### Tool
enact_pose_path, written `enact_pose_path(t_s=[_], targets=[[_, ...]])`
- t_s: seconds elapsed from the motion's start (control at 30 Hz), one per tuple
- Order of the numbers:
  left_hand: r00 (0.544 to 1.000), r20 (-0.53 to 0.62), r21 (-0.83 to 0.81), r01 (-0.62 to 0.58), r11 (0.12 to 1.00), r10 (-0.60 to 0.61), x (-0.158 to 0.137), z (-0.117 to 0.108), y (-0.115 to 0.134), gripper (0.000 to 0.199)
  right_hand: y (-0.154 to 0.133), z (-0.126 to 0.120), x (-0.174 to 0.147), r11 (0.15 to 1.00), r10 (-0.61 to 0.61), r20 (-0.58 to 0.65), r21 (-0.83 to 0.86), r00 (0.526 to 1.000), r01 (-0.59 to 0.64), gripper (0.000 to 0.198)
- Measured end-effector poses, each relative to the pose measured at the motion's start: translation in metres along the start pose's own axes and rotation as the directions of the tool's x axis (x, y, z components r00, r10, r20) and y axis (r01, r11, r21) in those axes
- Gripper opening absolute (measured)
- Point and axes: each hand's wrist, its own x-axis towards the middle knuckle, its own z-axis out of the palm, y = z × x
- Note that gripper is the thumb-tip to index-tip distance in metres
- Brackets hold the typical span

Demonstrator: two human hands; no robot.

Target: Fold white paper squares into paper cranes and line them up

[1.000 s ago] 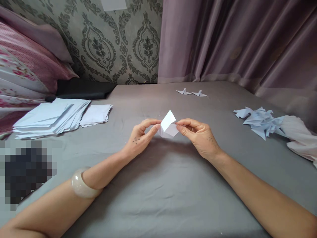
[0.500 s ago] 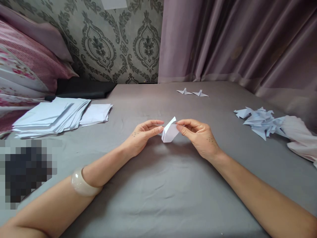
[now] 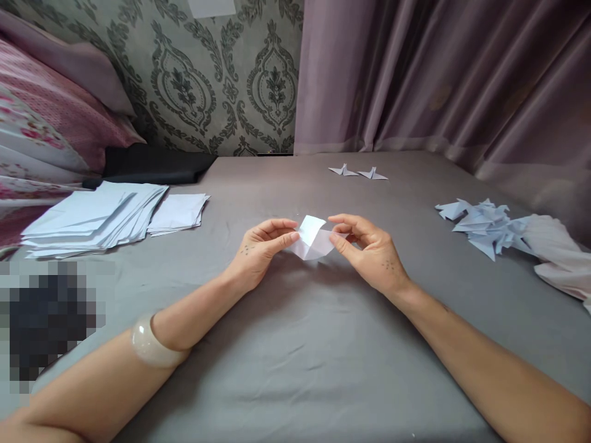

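At nine and three o'clock, the left hand (image 3: pixel 265 252) and right hand (image 3: pixel 369 251) pinch a folded white paper (image 3: pixel 316 247) between them, neither nearer, its lower part spread nine-to-three, flap (image 3: pixel 311 229) rising toward twelve; forearms (image 3: pixel 455 320) slant in from seven and five; two folded figures (image 3: pixel 373 174) lie at one

Left hand (image 3: pixel 256 247) pinches; right hand (image 3: pixel 375 253) faces it, index finger (image 3: pixel 342 218) apart from thumb (image 3: pixel 344 247); forearms (image 3: pixel 455 329) converge.

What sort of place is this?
Likely a room in a home, perhaps a bedroom: patterned wallpaper, a mauve curtain and floral fabric suggest it.
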Motion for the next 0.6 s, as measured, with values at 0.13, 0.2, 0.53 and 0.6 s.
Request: enact_pose_path(t_s=[0.13,0.2,0.53,0.6], targets=[[1.000,-0.014,0.026,-0.026,0.999,0.026,-0.0011,0.0010,-0.0007,0.019,-0.0033,-0.0003,-0.0028,0.987,-0.090,0.092,-0.128,0.992,0.101,0.029],[0.999,-0.027,0.031,-0.039,0.999,0.040,-0.0013,0.0012,-0.0004,0.017,-0.0030,-0.0003,-0.0037,0.982,-0.103,0.132,-0.146,0.986,0.122,0.027],[1.000,0.017,0.060,0.013,0.998,-0.014,-0.0027,0.0009,0.0017,0.022,0.0015,0.0020,-0.0030,0.986,-0.111,0.107,-0.113,0.988,0.123,0.022],[0.998,0.035,0.119,0.042,0.992,-0.046,-0.0037,0.0013,0.0028,0.024,0.0014,0.0018,-0.0026,0.984,-0.132,0.096,-0.110,0.987,0.142,0.022]])
